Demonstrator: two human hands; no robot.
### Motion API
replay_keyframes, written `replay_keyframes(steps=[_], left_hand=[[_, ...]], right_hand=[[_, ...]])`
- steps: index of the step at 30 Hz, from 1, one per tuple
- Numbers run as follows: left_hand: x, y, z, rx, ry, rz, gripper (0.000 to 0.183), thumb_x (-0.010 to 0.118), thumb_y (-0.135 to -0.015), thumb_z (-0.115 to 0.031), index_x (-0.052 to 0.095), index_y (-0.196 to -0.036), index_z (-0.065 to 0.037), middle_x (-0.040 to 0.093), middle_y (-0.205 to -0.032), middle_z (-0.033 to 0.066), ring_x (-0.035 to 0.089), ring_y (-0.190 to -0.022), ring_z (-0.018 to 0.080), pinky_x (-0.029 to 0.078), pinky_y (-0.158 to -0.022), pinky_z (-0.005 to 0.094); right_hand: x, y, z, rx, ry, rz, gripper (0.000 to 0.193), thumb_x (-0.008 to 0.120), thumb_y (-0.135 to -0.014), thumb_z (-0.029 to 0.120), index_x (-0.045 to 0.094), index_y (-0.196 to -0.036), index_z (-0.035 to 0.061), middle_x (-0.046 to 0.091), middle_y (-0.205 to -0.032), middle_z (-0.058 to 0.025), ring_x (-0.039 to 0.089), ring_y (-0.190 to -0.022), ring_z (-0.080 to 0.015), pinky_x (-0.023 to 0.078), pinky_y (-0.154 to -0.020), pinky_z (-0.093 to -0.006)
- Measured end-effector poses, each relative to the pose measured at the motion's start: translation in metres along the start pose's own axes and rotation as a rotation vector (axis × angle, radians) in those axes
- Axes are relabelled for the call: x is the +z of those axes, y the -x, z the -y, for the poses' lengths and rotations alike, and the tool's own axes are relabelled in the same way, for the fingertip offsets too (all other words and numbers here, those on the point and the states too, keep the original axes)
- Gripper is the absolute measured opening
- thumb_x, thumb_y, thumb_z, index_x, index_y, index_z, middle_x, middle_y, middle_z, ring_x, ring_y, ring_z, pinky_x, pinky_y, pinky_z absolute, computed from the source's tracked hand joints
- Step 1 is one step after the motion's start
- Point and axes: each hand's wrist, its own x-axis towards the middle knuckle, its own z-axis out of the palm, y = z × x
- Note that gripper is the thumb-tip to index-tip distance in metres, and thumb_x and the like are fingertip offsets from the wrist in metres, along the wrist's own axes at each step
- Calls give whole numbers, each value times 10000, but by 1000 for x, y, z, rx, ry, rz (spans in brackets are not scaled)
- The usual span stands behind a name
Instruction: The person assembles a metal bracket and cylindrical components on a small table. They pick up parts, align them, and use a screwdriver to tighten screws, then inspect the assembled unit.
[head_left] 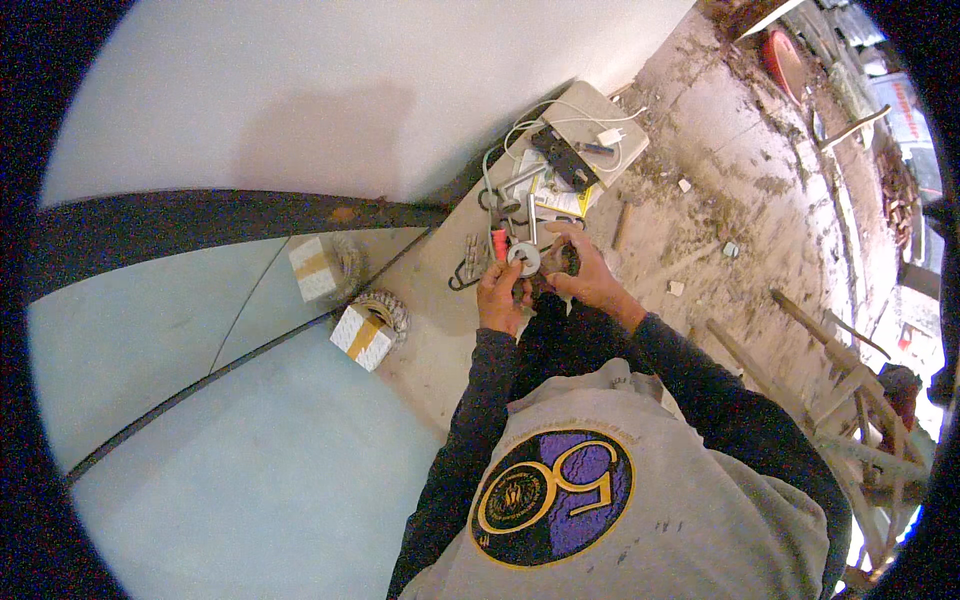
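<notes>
While my left hand [498,298] pinches the pale ring [533,259] at its one o'clock, I can't tell whether my right hand [592,280] grips anything; if that pinch loosened, the ring could drop beside the red tool handle [499,242] at ten o'clock.

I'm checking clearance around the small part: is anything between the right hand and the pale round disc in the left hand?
Nothing visible stands between them: the right hand is just to the right of the pale round disc, which the left hand grips from the near side. Whether the right hand touches it is too blurred to tell.
</notes>
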Motion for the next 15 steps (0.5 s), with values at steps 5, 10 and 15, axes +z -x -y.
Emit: replay_keyframes(steps=[5,10,15], left_hand=[[18,23,-24,180,-213,46,193,673,-937,-231,645,-990,-48,655,-821,27,602,-612,106,454,-515,241],[40,44,-38,226,-45,160,182,647,-938,-182,652,-1045,-35,651,-847,30,609,-665,110,475,-553,262],[34,68,-67,239,-318,254,163,622,-924,-125,653,-1059,-38,654,-869,49,623,-705,127,502,-589,271]], right_hand=[[-9,10,48,-145,202,-47,681,753,-842,272,446,-1415,68,557,-1303,-190,551,-1198,-355,436,-1026,-416],[-7,13,102,-201,311,-35,760,758,-832,292,405,-1462,52,493,-1420,-237,489,-1306,-405,374,-1117,-467],[-23,18,140,-202,233,65,897,831,-771,267,355,-1497,42,511,-1451,-187,509,-1335,-306,388,-1115,-414]])
